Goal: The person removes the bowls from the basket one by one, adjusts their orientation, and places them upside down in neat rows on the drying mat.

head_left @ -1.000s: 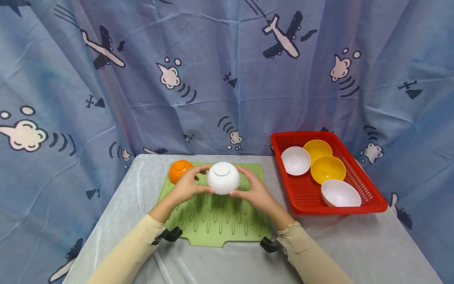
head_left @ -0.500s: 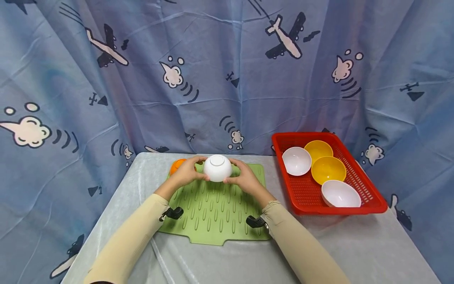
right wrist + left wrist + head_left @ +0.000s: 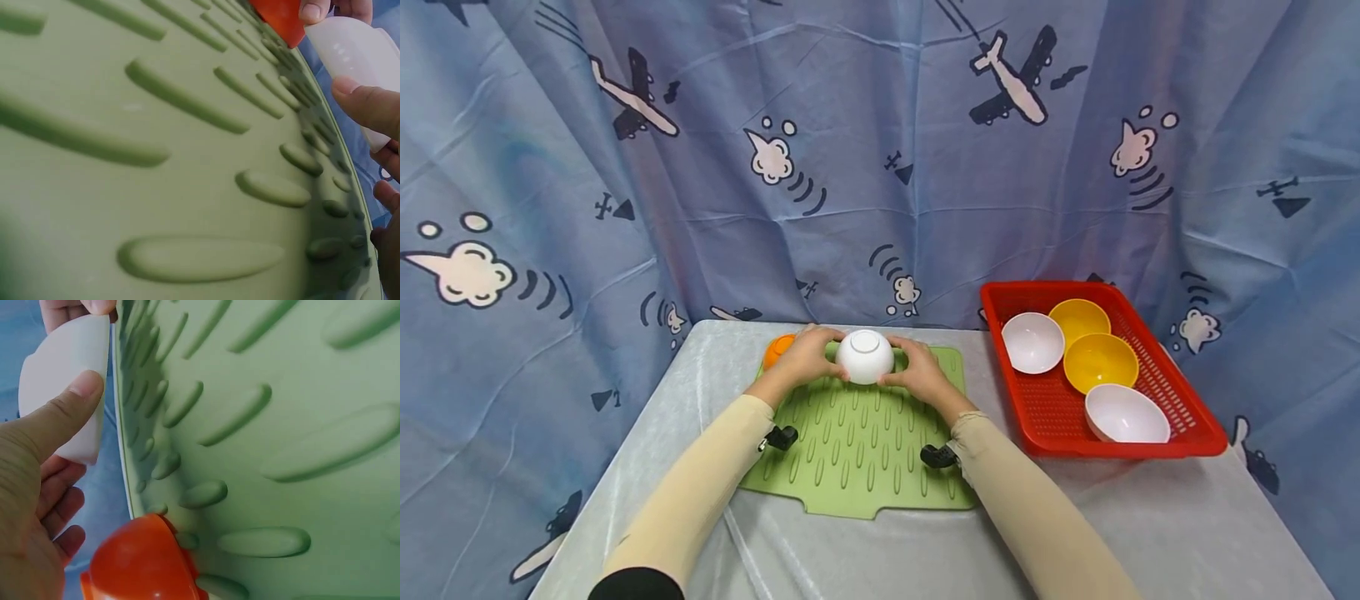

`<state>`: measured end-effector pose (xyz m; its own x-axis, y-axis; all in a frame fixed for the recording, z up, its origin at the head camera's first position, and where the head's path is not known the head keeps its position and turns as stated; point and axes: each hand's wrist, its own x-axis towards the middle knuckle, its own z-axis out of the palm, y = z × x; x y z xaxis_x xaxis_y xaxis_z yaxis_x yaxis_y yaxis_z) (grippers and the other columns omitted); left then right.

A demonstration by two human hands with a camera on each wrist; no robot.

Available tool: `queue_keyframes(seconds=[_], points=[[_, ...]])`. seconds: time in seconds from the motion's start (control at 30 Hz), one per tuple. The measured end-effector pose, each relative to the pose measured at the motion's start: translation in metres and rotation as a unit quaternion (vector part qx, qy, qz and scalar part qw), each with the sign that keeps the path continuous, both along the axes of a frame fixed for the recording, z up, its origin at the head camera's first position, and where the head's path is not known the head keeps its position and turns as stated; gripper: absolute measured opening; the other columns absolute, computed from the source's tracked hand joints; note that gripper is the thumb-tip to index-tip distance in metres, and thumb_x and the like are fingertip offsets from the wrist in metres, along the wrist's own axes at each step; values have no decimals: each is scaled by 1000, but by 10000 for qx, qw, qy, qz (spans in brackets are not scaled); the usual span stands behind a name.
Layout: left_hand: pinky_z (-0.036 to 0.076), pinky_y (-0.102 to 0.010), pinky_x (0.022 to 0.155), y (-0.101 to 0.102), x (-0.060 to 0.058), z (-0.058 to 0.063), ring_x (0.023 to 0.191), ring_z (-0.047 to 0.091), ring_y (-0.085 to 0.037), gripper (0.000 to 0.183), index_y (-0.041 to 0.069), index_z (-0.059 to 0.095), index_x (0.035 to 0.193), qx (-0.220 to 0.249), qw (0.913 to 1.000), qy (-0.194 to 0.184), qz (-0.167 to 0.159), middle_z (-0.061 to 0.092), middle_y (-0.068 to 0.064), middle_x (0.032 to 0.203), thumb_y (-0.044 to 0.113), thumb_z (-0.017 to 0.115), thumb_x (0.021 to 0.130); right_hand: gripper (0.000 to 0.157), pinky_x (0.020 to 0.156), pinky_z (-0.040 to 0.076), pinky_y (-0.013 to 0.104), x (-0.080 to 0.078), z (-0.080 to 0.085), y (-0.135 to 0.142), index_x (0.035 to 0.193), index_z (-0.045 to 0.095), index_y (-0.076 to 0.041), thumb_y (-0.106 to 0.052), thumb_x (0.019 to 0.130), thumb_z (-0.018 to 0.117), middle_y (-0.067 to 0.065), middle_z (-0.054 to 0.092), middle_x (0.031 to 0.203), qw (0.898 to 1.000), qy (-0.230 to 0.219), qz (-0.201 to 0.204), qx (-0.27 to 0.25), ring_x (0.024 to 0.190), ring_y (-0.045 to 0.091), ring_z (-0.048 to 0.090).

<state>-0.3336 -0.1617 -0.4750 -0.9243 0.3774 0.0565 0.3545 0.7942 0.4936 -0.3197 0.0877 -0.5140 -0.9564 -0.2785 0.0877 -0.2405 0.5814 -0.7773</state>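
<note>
An upside-down white bowl (image 3: pixel 865 358) is held between both hands close over the back part of a ridged green drying mat (image 3: pixel 857 450). My left hand (image 3: pixel 808 357) grips its left side, thumb near the rim, as the left wrist view also shows. On the opposite side my right hand (image 3: pixel 921 372) holds the bowl the same way, thumb at the rim in the right wrist view. An orange bowl (image 3: pixel 144 562) rests upside down on the mat's back left corner, partly hidden behind the left hand in the head view.
To the right stands a red plastic basket (image 3: pixel 1026 408) holding two white bowls, one of them the front bowl (image 3: pixel 1126 414), and two yellow bowls, including the nearer one (image 3: pixel 1101 363). A blue patterned curtain (image 3: pixel 820 167) hangs behind the grey-covered table (image 3: pixel 820 558).
Both hands have carried the white bowl farther back and lower over the mat, mostly in the first half second. The orange bowl has become more covered by the left hand.
</note>
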Motion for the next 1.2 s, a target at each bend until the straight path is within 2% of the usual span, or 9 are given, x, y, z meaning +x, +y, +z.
queue_keyframes(seconds=[0.23, 0.47, 0.73, 0.97, 1.07, 1.2], points=[[35, -47, 107, 2, -7, -6, 119, 50, -26, 75, 9, 68, 132, -538, 9985, 108, -75, 69, -4, 131, 37, 96, 68, 88, 118, 19, 59, -5, -11, -4, 150, 53, -15, -29, 73, 94, 10, 53, 152, 9985, 117, -205, 486, 146, 38, 36], [34, -45, 107, 0, -7, -15, 121, 49, -26, 73, 9, 69, 130, -782, 9969, 7, -41, 70, -3, 128, 38, 96, 68, 87, 118, 14, 57, -5, -22, -8, 148, 56, -20, -35, 72, 95, 8, 54, 151, 9966, 38, -293, 766, 147, 36, 32], [33, -46, 109, 1, -7, -13, 123, 49, -26, 70, 9, 71, 126, -824, 9966, 88, -26, 71, -3, 123, 38, 97, 68, 85, 115, 15, 56, -8, -20, -9, 147, 57, -21, -37, 72, 94, 5, 56, 150, 9953, 141, -254, 924, 143, 33, 35], [35, -46, 110, -2, -5, -13, 121, 50, -26, 74, 9, 69, 131, -1043, 9943, 176, -131, 70, -6, 128, 41, 95, 70, 85, 115, 16, 57, -6, -18, -11, 148, 56, -21, -40, 74, 92, 7, 55, 150, 9943, 143, -119, 1052, 143, 32, 36], [34, -47, 112, 0, -5, -11, 124, 49, -27, 80, 8, 64, 137, -928, 9953, 222, -156, 67, -7, 134, 44, 94, 71, 84, 115, 16, 57, -6, -16, -9, 148, 56, -23, -41, 74, 92, 6, 55, 151, 9940, 121, -112, 1080, 144, 32, 35], [36, -48, 112, 7, -6, -5, 128, 46, -27, 79, 8, 60, 141, -103, 9999, 47, -104, 63, -7, 137, 41, 91, 76, 82, 116, 15, 57, -6, -14, -6, 148, 56, -24, -41, 75, 91, 4, 55, 151, 9934, 147, -72, 1134, 144, 32, 35]])
